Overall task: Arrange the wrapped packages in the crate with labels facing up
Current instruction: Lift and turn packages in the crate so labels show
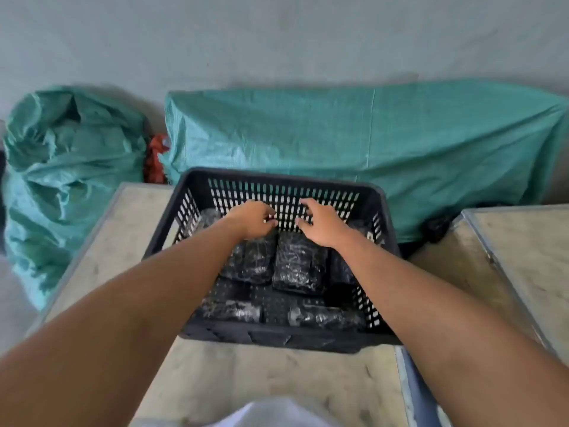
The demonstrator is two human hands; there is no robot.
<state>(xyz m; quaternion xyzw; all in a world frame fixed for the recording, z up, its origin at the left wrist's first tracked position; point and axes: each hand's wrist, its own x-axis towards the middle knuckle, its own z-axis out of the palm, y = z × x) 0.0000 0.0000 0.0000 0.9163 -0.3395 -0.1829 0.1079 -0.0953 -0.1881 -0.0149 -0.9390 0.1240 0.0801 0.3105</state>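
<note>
A black slotted plastic crate [278, 335] stands on a beige table. Several black packages wrapped in clear film lie inside: two side by side in the middle [297, 266], others along the near wall [320, 317] and at the back corners. No label shows on any of them. Both my hands reach over the back row near the far wall. My left hand [252, 220] has its fingers curled, with the fingertips close to those of my right hand [320, 221]. What the fingers touch is hidden, and no package is seen gripped.
The beige table [129, 241] has a metal edge; a second table [517, 257] stands to the right across a narrow gap. Behind are a full green woven sack [61, 180], a long green covered bundle [369, 149] and a red item [155, 158] between them.
</note>
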